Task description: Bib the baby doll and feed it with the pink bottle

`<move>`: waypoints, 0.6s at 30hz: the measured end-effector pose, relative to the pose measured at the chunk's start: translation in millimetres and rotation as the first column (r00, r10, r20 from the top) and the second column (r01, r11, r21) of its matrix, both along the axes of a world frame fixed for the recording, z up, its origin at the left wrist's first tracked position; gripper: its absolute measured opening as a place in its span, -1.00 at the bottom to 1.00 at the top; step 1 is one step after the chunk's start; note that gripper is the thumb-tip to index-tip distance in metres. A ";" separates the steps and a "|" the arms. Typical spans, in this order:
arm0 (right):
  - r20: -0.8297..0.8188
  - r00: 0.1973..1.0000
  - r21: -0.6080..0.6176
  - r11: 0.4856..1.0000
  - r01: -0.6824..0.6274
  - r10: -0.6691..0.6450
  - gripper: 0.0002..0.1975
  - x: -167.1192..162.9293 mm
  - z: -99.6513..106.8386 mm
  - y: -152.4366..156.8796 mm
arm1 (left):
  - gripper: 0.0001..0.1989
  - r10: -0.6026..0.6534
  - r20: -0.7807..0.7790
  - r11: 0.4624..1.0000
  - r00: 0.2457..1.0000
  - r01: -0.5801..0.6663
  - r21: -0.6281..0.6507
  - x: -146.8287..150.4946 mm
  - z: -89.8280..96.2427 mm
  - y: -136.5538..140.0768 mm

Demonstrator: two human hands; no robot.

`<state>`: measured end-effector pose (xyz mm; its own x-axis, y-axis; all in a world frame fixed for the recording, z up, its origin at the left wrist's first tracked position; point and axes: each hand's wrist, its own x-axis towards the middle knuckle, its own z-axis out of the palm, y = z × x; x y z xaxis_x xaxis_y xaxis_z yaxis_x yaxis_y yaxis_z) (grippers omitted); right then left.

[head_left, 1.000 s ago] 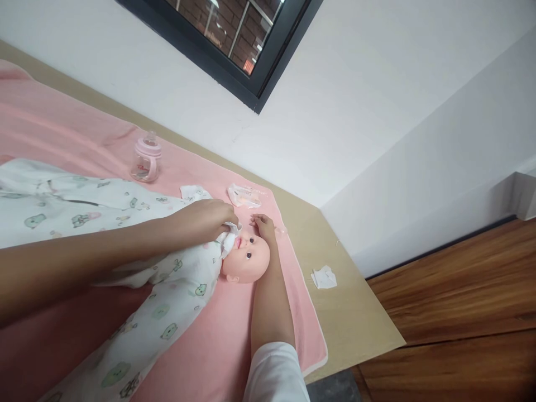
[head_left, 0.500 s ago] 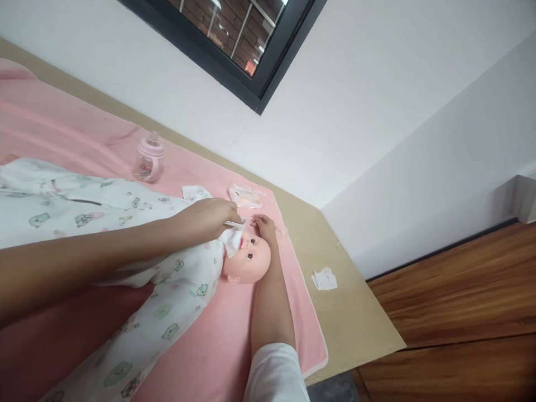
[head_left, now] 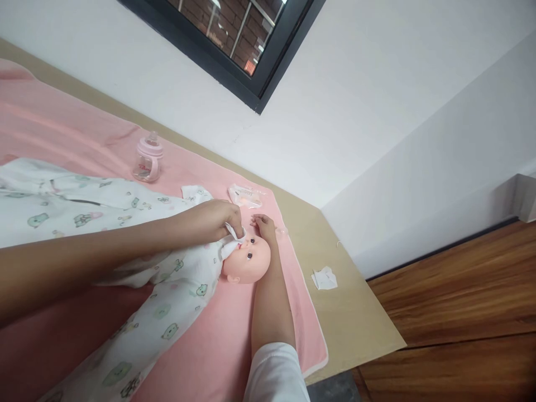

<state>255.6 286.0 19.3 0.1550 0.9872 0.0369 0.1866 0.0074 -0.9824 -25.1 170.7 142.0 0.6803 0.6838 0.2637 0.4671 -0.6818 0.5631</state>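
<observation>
A baby doll [head_left: 251, 262] lies on its back, its head resting on my right forearm. It wears a white suit [head_left: 167, 290] with green animal prints. My left hand [head_left: 224, 220] reaches across the doll's chest and pinches a small white cloth [head_left: 231, 244], pressed at the doll's mouth and chin. Beyond the doll's head, my right hand [head_left: 264, 226] has its fingers loosely bent and apart, with nothing seen in them. Part of the doll's body is hidden by my left arm.
A pink-lidded baby bottle [head_left: 148, 159] stands on the pink blanket [head_left: 201, 346]. A clear plastic packet [head_left: 245, 196] lies near my hands. On the wooden table [head_left: 352, 324] is a folded white tissue [head_left: 324, 278]. A wall with a dark-framed window [head_left: 262, 89] rises behind.
My left hand and the cloth have shifted slightly at the doll's mouth, with the fingers now lower over it. My right arm and the doll stay put.
</observation>
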 end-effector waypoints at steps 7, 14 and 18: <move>0.010 1.000 0.008 1.000 -0.008 0.008 -0.87 3.5 -4.6 4.3 | -0.46 -0.028 -0.038 1.000 0.999 0.028 -0.002 4.0 1.4 -7.2; 0.001 1.000 0.006 1.000 -0.008 0.008 -0.86 2.2 -4.1 3.1 | -0.44 -0.012 -0.064 0.999 0.998 0.016 0.051 4.1 0.3 -7.4; 0.002 1.000 0.005 1.000 -0.001 0.001 -0.85 0.6 -1.9 1.7 | -0.48 -0.009 -0.057 0.998 0.998 0.013 0.067 3.3 -1.1 -7.3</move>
